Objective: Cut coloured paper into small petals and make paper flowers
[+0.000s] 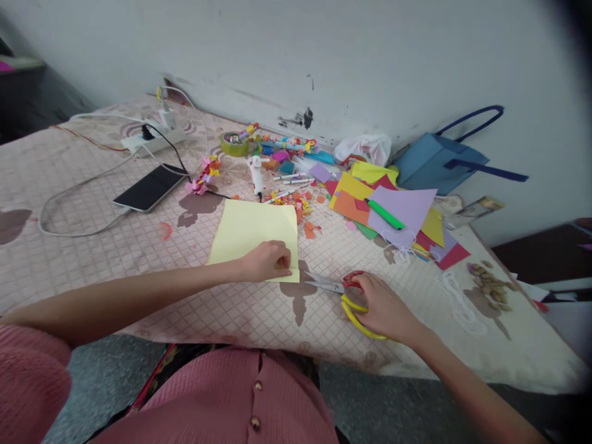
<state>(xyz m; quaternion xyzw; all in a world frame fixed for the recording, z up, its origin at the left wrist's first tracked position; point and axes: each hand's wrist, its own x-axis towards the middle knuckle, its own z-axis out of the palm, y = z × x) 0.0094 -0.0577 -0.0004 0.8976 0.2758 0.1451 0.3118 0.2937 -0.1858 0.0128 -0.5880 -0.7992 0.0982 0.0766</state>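
A person's left hand [267, 261] rests on the near edge of a pale yellow paper sheet [254, 229] as the right hand [386, 305] holds scissors [329, 285], blades parted, beside its corner; beyond lie a glue gun [256, 177], a smartphone [150, 187] and coloured paper [414, 202].

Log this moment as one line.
left hand: on yellow paper, by near-right corner | right hand: holding scissors | scissors: slightly open, pointing toward paper
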